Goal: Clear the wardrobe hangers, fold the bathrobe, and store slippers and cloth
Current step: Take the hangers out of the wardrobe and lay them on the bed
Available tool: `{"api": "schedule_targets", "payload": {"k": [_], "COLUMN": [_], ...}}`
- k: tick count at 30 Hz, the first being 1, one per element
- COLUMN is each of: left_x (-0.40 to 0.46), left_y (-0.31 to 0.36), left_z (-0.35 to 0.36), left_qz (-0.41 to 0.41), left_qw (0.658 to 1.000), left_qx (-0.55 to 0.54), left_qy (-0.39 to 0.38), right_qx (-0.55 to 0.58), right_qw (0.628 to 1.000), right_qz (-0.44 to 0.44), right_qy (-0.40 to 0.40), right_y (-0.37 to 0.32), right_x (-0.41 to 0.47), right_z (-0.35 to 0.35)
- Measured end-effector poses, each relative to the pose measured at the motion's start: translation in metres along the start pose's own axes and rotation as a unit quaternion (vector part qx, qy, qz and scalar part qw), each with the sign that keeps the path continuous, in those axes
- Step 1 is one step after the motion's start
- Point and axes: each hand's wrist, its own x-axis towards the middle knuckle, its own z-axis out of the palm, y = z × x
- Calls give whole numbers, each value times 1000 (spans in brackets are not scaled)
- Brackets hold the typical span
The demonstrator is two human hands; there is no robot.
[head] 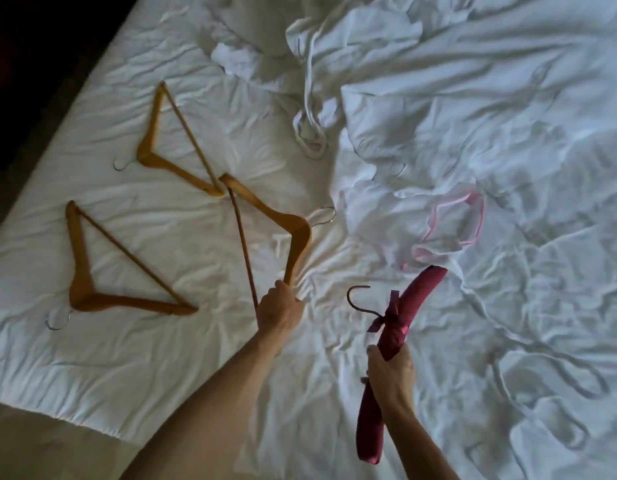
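White bed [134, 341] is catching hangers while my left hand [279, 311] is gripping a wooden hanger [286, 233] and my right hand [392, 370] is squeezing the red padded hanger [409, 306], gathering them.

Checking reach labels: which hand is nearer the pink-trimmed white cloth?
Right. The right hand, gripping the padded red hanger, is below the pink-trimmed white cloth; the left hand is farther, lower left.
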Motion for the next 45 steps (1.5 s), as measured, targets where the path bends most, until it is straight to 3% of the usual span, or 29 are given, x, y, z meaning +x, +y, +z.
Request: {"api": "schedule_targets", "payload": {"k": [4,10,14,20,24,28,35,45], "left_x": [-47,-114,-179,-286,-354,-413,-501,-600], "left_y": [-14,15,39,44,33,3,-84,-239], "left_z": [-22,-45,-70,-99,-129,-158,-160,-137], "left_qz": [-18,2,16,49,63,48,-30,-121], "left_qw": [999,965,926,881,834,762,724,660], "left_qx": [12,-257,-376,-470,-546,-637,-644,-606], "left_qy": [-46,-41,-20,2,57,107,246,427], "right_qx": [64,10,-65,-116,-123,-146,-224,-330], "right_qw": [990,976,964,910,853,798,684,532], "right_qz": [4,-9,-73,-179,-227,-279,-346,-375], "right_qy": [-124,-218,-246,-356,-453,-515,-602,-683], "right_y": [-13,-35,-65,-119,-147,-157,-134,-56], "right_x": [-27,-55,-78,-136,-178,-223,-321,-494], "right_z": [-41,-82,-126,-190,-201,-180,-117,-14]}}
